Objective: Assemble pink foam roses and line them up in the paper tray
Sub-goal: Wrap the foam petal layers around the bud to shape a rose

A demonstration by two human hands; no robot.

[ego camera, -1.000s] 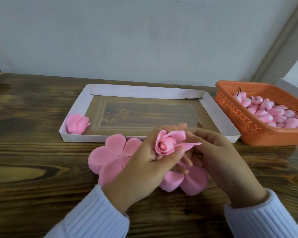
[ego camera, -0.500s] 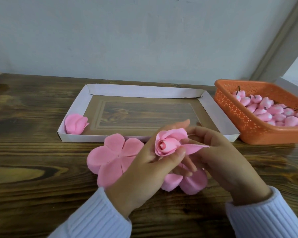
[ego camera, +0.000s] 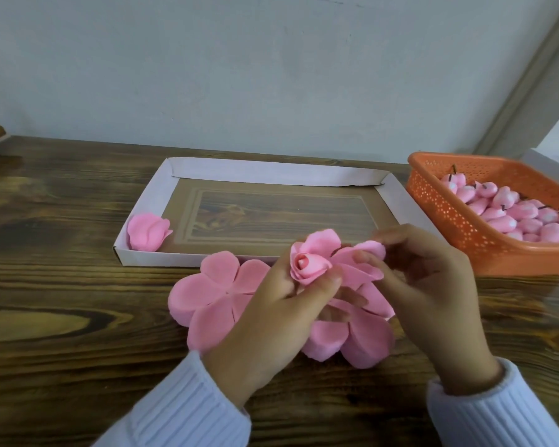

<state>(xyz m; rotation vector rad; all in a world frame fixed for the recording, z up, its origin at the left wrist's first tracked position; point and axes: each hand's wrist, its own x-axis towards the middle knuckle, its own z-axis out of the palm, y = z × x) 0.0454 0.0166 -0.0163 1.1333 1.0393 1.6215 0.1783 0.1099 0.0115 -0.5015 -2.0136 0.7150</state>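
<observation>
Pale wall (ego camera: 271, 75) is backing a dark wooden surface (ego camera: 62, 285) carrying one paper tray (ego camera: 271, 171) and, to its right, one orange basket (ego camera: 439, 201). Two flat petal sheets (ego camera: 213, 295) are lying just before the tray, partly under the hands. The left hand (ego camera: 271, 321) is gripping one half-built rose (ego camera: 307, 262), bud pointing up. The right hand (ego camera: 433, 285) is pinching its loose petal (ego camera: 365, 273) on the right side. One finished rose (ego camera: 147, 232) is sitting in the tray's near-left corner, beyond and left of the held one, nearer the left hand. Many buds (ego camera: 526, 217) are filling the basket.

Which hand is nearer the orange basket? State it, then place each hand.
Right. The right hand pinches a petal just left of the orange basket; the left hand grips the half-made rose farther left.
</observation>
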